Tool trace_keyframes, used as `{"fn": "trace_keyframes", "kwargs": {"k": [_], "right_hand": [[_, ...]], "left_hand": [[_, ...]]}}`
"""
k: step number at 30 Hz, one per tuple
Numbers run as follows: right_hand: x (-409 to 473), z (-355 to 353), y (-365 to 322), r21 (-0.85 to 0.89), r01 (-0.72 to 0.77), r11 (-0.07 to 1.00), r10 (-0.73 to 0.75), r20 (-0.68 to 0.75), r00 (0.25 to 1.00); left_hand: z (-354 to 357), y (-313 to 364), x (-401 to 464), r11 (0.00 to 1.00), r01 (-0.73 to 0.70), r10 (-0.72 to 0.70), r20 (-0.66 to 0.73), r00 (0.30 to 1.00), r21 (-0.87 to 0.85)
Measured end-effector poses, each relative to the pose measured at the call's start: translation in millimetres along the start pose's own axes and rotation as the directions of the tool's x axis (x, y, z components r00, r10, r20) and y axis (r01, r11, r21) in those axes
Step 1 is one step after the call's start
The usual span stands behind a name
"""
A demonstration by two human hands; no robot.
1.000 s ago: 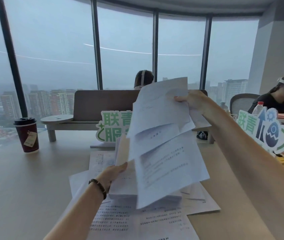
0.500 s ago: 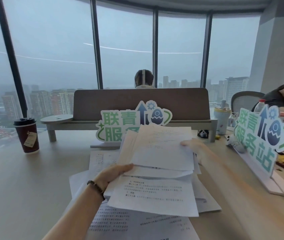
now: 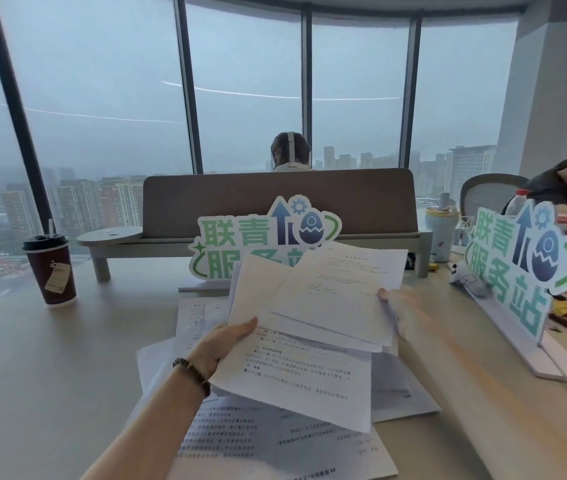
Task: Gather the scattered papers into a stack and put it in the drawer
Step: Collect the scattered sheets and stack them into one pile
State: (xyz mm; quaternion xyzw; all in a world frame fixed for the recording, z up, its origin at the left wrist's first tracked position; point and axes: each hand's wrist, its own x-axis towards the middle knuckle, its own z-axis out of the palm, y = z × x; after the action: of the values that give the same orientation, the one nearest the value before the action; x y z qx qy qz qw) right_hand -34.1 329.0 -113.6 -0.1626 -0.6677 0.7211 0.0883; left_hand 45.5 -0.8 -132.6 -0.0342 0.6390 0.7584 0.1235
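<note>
The left hand (image 3: 221, 344) pinches the near-left edge of a loose sheaf of papers (image 3: 309, 327), thumb on top, fingers hidden beneath. The right hand (image 3: 401, 311), blurred, closes its grip on the sheaf's right edge, thumb tip over the top sheet. The sheaf hangs fanned and uneven above more printed sheets (image 3: 275, 441) lying scattered on the worktop (image 3: 50, 375). No drawer is in view.
</note>
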Motion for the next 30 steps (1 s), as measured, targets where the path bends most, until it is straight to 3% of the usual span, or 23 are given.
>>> {"fn": "trace_keyframes", "kwargs": {"k": [11,22,30], "right_hand": [[-18,-2,-4,-0.118,-0.042,0.992,0.062,0.165,0.984],[-27,31,16,-0.016,0.018,1.0,-0.015,0.166,0.986],[-29,12,6,-0.083,0.094,0.992,-0.068,0.271,0.96]], "left_hand": [[-1,2,6,0.995,-0.045,0.029,-0.171,0.985,-0.087],[4,-2,-2,0.991,-0.085,0.095,-0.101,0.99,0.104],[5,3,1,0.995,-0.097,0.098,-0.151,0.984,0.019]]}}
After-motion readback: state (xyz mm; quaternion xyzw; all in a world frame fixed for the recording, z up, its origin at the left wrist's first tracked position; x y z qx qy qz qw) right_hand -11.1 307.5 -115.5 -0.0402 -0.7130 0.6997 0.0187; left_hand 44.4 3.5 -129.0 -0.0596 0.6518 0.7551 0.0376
